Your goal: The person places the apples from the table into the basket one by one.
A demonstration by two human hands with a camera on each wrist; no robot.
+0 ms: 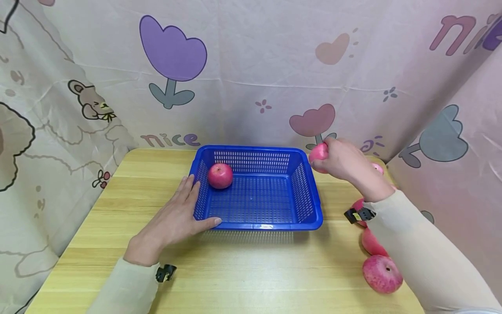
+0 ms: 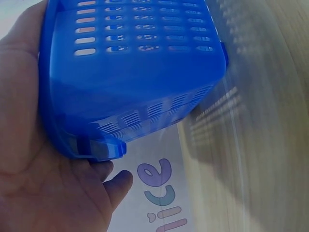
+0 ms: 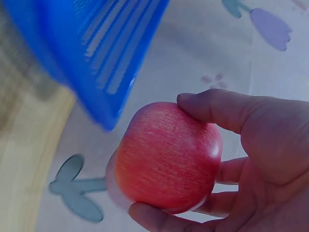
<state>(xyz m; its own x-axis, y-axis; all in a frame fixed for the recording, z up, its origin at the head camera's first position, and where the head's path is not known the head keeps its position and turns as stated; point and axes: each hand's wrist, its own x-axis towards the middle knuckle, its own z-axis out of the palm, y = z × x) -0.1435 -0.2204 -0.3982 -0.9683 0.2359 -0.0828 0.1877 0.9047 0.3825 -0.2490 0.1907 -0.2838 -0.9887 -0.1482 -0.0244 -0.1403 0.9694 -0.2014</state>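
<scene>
A blue plastic basket (image 1: 259,226) with slotted walls stands on the table, and one red apple (image 1: 220,176) lies inside it at the left. My left hand (image 1: 178,213) rests on the basket's left front corner, thumb along the front rim and fingers spread up the left side. In the left wrist view the palm lies against the basket wall (image 2: 125,77). Just beyond the basket's right back corner, my right hand (image 1: 341,160) grips another red apple (image 3: 169,157) between thumb and fingers, held up beside the rim.
Several more apples lie in a line along the table's right side, partly hidden under the right forearm; the nearest apple (image 1: 382,274) shows whole. A printed curtain (image 1: 251,65) hangs behind the wooden table (image 1: 243,270) and along both sides.
</scene>
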